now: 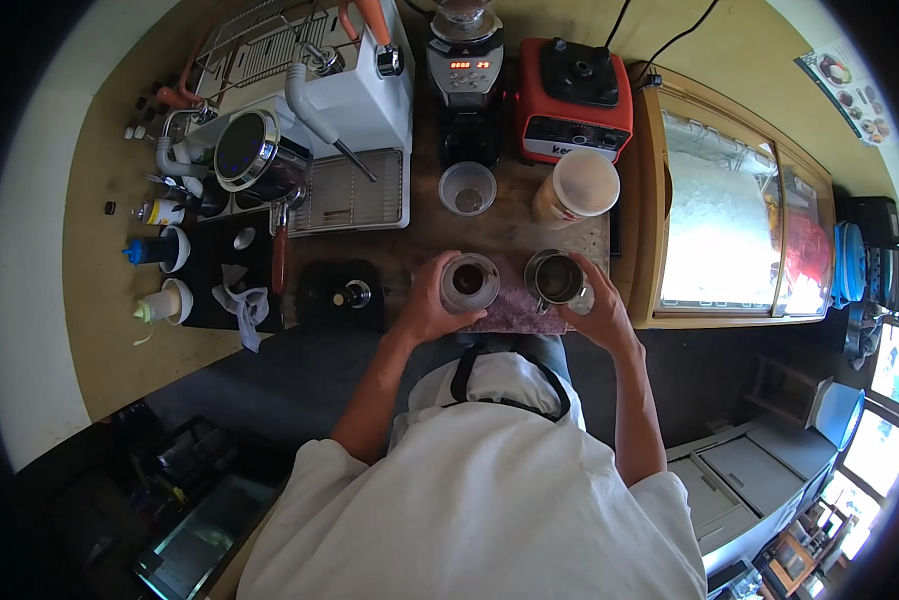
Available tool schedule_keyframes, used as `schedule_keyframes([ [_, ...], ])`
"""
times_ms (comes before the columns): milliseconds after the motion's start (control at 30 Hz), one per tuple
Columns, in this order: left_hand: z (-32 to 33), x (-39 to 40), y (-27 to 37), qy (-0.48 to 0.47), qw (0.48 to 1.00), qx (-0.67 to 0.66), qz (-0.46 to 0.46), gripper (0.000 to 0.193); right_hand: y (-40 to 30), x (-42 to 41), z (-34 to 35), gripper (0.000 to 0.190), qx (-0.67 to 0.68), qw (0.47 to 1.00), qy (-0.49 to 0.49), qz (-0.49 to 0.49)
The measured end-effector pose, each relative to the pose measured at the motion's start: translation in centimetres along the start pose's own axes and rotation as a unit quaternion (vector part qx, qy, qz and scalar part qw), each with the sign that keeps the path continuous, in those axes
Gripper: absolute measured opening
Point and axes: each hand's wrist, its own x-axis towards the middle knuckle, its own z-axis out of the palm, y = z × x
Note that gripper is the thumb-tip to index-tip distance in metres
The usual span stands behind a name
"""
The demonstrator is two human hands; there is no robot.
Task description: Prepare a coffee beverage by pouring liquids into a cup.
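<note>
My left hand (425,304) is wrapped around the left side of a clear cup (470,302), with something dark at its bottom. In my right hand (601,309) is a small stainless-steel cup (557,277), its mouth facing up and its handle toward me. Under the right palm a clear glass or plastic vessel (584,301) shows in part; whether the hand also grips it is hidden. Both cups are above a pinkish cloth (521,313) at the counter's front edge, a small gap between them.
Behind the cups stand a clear plastic container (467,189) and a lidded tub (577,189). Farther back are a coffee grinder (464,67), a red blender base (575,97) and an espresso machine (352,105). A portafilter handle (280,259) and a black tamping mat (329,296) lie left; a glass-fronted cabinet (648,292) stands right.
</note>
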Motion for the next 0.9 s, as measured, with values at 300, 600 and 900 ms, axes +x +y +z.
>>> schedule_keyframes([
  [300,0.2,-1.0,-0.8,0.014,1.000,-0.020,-0.019,0.100,0.5,0.0,0.2,0.082,-0.025,1.000,0.003,-0.010],
  [600,-1.0,-1.0,2.0,0.016,0.999,0.031,-0.030,0.121,2.5,-1.3,-0.2,0.084,-0.004,1.000,0.011,0.027],
  [900,1.9,4.2,10.3,-0.015,0.971,0.193,0.139,0.095,6.4,-2.8,1.7,0.049,0.062,0.996,-0.008,0.057],
])
